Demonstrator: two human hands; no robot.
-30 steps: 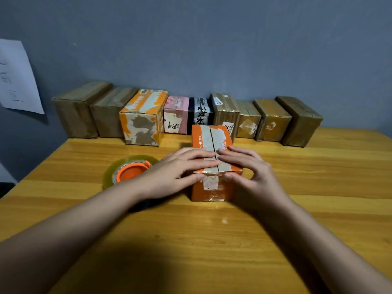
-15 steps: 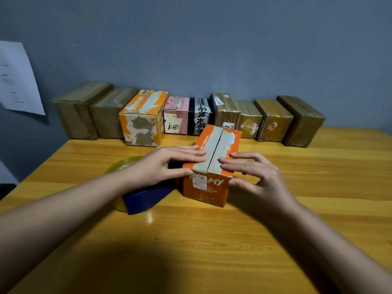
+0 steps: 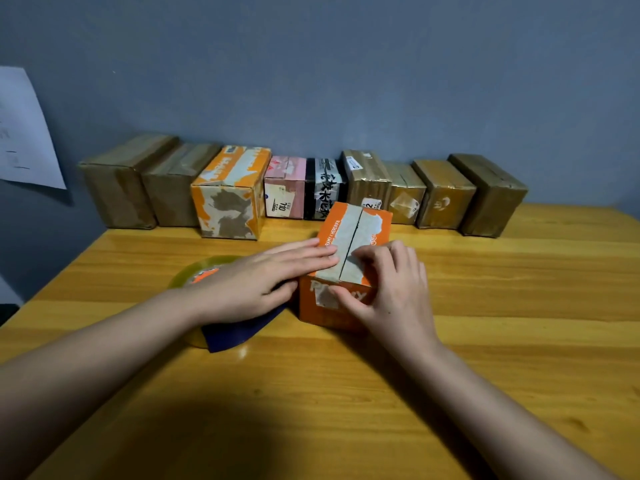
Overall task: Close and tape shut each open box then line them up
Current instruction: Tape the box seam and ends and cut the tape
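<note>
Though hand-pinned — orange box (image 3: 356,233) skewed far-right.

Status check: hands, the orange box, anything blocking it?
Left hand flat on orange box top flaps; right hand gripping its near corner. Flaps closed. Tape roll sits beside it under left wrist.

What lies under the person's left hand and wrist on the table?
Under the left hand lie a clear tape roll with an orange core and a dark blue item; how they join is covered.

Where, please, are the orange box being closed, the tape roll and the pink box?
orange box (image 3: 346,233), head view, left top flap.
tape roll (image 3: 194,271), head view, clear outer rim.
pink box (image 3: 284,199), head view, front face.
</note>
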